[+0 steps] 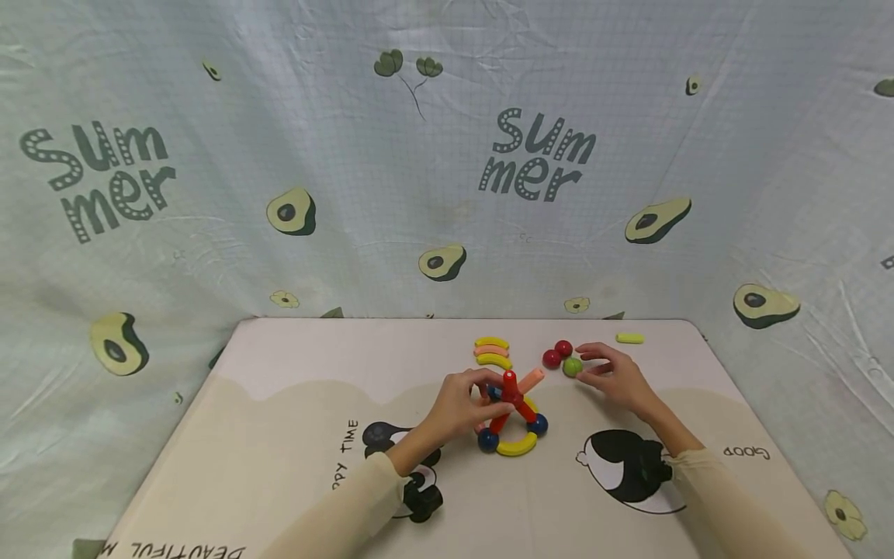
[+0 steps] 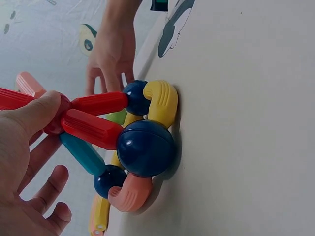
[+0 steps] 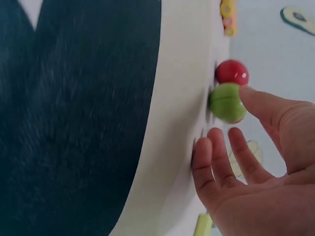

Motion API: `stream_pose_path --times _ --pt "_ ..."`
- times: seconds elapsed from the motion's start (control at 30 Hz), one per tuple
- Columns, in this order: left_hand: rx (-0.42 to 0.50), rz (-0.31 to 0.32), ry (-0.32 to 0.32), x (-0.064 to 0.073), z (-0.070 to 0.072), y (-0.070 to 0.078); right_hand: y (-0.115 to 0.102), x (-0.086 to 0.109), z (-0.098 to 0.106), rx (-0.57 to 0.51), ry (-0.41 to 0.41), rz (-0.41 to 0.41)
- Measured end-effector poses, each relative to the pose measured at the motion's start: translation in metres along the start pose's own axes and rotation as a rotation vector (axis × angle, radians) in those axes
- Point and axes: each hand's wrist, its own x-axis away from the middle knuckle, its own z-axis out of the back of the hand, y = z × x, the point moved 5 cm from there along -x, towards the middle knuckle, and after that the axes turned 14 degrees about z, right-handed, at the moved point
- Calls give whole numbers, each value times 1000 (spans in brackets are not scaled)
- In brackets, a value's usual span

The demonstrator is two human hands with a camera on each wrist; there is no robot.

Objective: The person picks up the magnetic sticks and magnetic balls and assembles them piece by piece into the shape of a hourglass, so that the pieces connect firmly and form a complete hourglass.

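A toy structure of magnetic rods and balls stands on the table. Its red ball (image 2: 57, 114) joins red rods (image 2: 93, 129), a teal rod (image 2: 82, 153) and a pink rod (image 1: 531, 380); dark blue balls (image 2: 146, 148) and curved yellow (image 1: 517, 445) and pink pieces form the base ring. My left hand (image 1: 461, 401) pinches the structure at the red ball, thumb in front, other fingers partly hidden. Beside the green ball (image 1: 572, 367) is my right hand (image 1: 615, 375), fingers spread; its thumb overlaps the ball's edge in the right wrist view, contact unclear. Two red balls (image 1: 552, 359) lie next to the green one.
Several curved yellow and pink pieces (image 1: 492, 352) lie in a row behind the structure. A short yellow-green rod (image 1: 630, 338) is near the table's back right edge. A printed cloth (image 1: 363, 194) hangs behind the table (image 1: 279, 349).
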Motion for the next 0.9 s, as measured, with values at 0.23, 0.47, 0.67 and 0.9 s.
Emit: stream_pose_path --times 0.23,0.47,0.67,0.9 --pt "-5 5 -3 2 0 0 9 -2 -4 -27 -46 -28" --pt "-8 6 -6 2 1 -1 5 -4 -10 5 -65 -20" --pt "-17 -7 -3 2 1 -2 6 -4 -11 18 -60 -21" --pt "-13 -11 -2 2 1 -2 9 -4 -13 21 -57 -24"
